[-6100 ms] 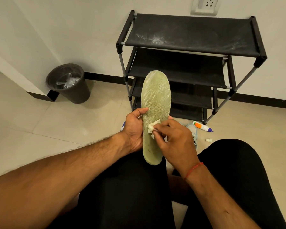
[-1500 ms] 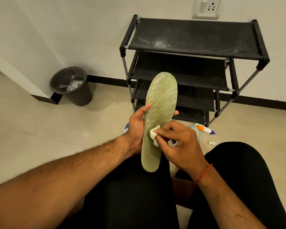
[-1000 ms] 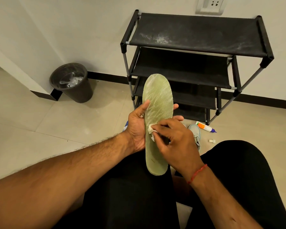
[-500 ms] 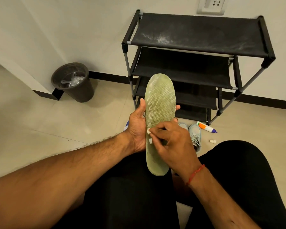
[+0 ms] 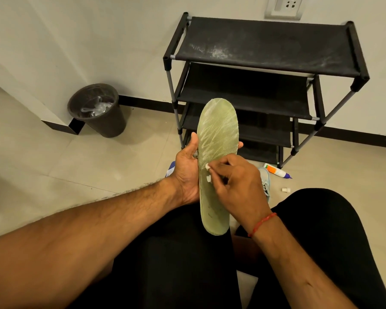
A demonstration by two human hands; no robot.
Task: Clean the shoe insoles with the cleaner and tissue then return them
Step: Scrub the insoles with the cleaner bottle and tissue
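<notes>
A pale green insole stands upright in front of me, its textured underside facing me. My left hand grips it by the left edge, thumb in front and fingertips showing past the right edge. My right hand pinches a small white tissue and presses it on the insole's middle. On the floor behind my right hand a light blue shoe is partly hidden. The cleaner bottle, white with an orange label, lies beside the rack, and its small white cap lies apart from it.
A black four-tier shoe rack stands against the wall ahead, shelves bare and dusty. A dark waste bin with plastic inside sits at the left by a wall corner. My knees in black trousers fill the foreground.
My right hand has rubbed the tissue up and down over the insole's middle, and less tissue now shows between the fingers. The left hand keeps its hold.
</notes>
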